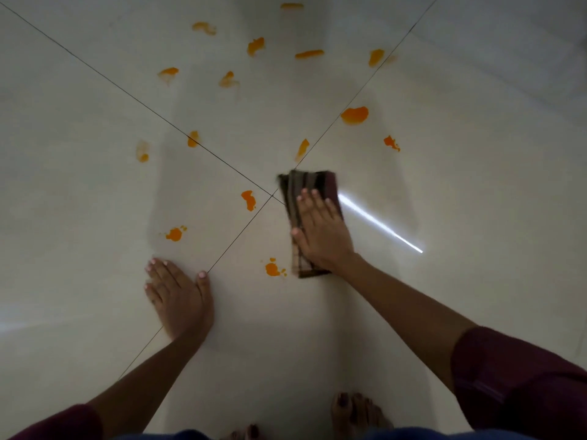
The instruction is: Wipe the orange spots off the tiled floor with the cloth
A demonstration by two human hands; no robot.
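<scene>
A folded brown striped cloth [305, 188] lies flat on the pale tiled floor [444, 173] near where four tiles meet. My right hand [320, 230] presses down on it with the fingers spread. My left hand [178, 293] rests palm down on the floor to the left, holding nothing. Several orange spots dot the tiles: one [273, 268] just left of the cloth's near end, one [248, 200] left of its far end, one [174, 234] above my left hand, a large one [354, 115] beyond the cloth, and more farther off.
Dark grout lines [222, 160] cross just left of the cloth. A bright streak of light [381, 227] lies on the tile to the right. My bare feet [355, 414] stand at the bottom edge.
</scene>
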